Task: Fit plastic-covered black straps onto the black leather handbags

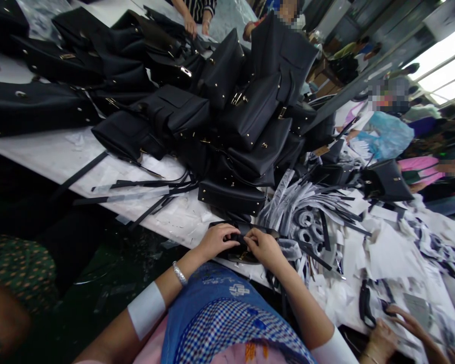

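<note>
At the table edge in front of my apron, a black handbag (243,257) lies under both my hands. My left hand (220,240) curls its thumb and fingers around a black part at the top of the bag. Opposite it, the thumb and fingertips of my right hand (263,246) are pinched together on the same part. The fingers hide whether this is a strap or a flap. Just beyond my hands sits another black handbag (231,197) with small gold studs, apart from my fingers.
A tall heap of black handbags (246,111) covers the table beyond. Loose black straps (147,188) lie left; plastic-wrapped straps (307,205) and white paper (392,250) lie right. Co-workers' hands (382,336) are at lower right, others (191,25) across the table.
</note>
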`<action>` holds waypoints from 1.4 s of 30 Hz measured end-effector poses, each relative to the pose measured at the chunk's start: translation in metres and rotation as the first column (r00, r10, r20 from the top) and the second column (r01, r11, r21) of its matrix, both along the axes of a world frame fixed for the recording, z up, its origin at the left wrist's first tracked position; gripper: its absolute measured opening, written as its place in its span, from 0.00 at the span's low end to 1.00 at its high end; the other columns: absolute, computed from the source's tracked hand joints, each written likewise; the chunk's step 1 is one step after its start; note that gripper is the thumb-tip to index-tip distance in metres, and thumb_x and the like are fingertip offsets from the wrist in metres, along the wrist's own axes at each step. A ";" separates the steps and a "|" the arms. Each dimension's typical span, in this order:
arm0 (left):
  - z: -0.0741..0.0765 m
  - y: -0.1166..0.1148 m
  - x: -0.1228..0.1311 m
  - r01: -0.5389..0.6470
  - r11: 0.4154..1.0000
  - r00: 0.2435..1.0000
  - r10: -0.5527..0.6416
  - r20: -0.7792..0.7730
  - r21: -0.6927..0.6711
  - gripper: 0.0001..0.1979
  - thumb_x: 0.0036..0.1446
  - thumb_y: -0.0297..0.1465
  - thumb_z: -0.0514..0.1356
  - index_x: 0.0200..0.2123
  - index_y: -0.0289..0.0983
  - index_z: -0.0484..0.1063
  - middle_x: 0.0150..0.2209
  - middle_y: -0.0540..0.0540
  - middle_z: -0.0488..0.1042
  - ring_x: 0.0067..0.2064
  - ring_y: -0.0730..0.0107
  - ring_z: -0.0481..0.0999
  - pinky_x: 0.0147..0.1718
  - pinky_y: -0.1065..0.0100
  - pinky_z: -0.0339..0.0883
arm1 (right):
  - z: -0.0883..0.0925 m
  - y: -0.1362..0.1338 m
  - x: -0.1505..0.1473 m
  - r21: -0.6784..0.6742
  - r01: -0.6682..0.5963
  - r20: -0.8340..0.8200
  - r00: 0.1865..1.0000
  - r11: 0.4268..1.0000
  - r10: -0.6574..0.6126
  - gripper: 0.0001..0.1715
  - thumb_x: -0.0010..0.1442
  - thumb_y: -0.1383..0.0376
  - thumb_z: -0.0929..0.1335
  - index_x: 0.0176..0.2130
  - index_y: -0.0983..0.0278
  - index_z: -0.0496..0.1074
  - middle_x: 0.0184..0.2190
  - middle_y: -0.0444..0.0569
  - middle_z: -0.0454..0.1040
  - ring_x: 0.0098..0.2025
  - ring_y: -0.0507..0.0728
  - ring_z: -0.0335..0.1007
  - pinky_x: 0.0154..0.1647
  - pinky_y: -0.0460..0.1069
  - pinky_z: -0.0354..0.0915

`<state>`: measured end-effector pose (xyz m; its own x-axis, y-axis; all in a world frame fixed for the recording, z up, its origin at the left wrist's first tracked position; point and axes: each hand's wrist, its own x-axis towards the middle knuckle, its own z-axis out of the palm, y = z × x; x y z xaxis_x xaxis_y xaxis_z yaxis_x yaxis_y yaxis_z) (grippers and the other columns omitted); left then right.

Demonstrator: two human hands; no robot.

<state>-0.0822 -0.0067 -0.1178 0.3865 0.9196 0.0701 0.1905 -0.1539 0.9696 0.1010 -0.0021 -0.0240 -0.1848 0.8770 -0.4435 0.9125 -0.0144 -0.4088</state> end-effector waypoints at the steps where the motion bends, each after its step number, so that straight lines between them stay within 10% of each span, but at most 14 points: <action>1: 0.000 0.001 0.000 -0.009 1.000 1.000 0.009 -0.003 0.000 0.15 0.53 0.36 0.66 0.44 0.39 0.77 0.43 0.45 0.77 0.32 0.72 0.72 0.34 0.71 0.67 | -0.002 0.000 0.001 -0.010 0.007 -0.028 1.000 1.000 -0.007 0.07 0.62 0.63 0.64 0.31 0.60 0.68 0.24 0.42 0.77 0.29 0.55 0.73 0.31 0.47 0.58; 9: -0.001 0.006 -0.003 0.066 0.998 0.998 -0.066 -0.012 -0.014 0.16 0.53 0.35 0.66 0.46 0.39 0.75 0.41 0.47 0.76 0.28 0.76 0.70 0.31 0.72 0.65 | -0.021 -0.004 0.012 -0.046 0.093 -0.225 0.969 0.995 -0.101 0.11 0.63 0.58 0.63 0.32 0.61 0.68 0.22 0.42 0.76 0.26 0.54 0.71 0.30 0.46 0.59; 20: 0.035 0.008 0.001 0.231 0.961 0.822 -0.110 -0.559 0.152 0.17 0.50 0.31 0.68 0.44 0.40 0.71 0.41 0.45 0.76 0.44 0.58 0.75 0.39 0.65 0.66 | -0.031 -0.010 0.013 -0.006 0.137 -0.347 0.929 0.990 -0.131 0.10 0.64 0.58 0.63 0.34 0.61 0.68 0.23 0.41 0.75 0.28 0.53 0.72 0.33 0.46 0.62; 30: 0.001 0.005 -0.006 0.054 0.998 0.989 -0.050 -0.137 0.022 0.16 0.58 0.39 0.61 0.48 0.40 0.73 0.31 0.51 0.76 0.32 0.71 0.73 0.35 0.70 0.65 | -0.015 -0.012 -0.001 0.162 0.153 -0.236 0.965 0.975 -0.112 0.10 0.64 0.59 0.63 0.34 0.60 0.69 0.24 0.43 0.76 0.30 0.55 0.74 0.36 0.47 0.63; 42: 0.002 -0.004 0.001 0.013 1.000 0.992 -0.011 -0.126 0.013 0.16 0.59 0.38 0.60 0.48 0.39 0.74 0.39 0.45 0.79 0.38 0.66 0.75 0.41 0.67 0.66 | -0.003 0.029 0.005 -0.125 -0.192 -0.244 0.957 0.973 0.158 0.06 0.60 0.63 0.65 0.32 0.62 0.70 0.21 0.41 0.75 0.25 0.52 0.70 0.29 0.45 0.58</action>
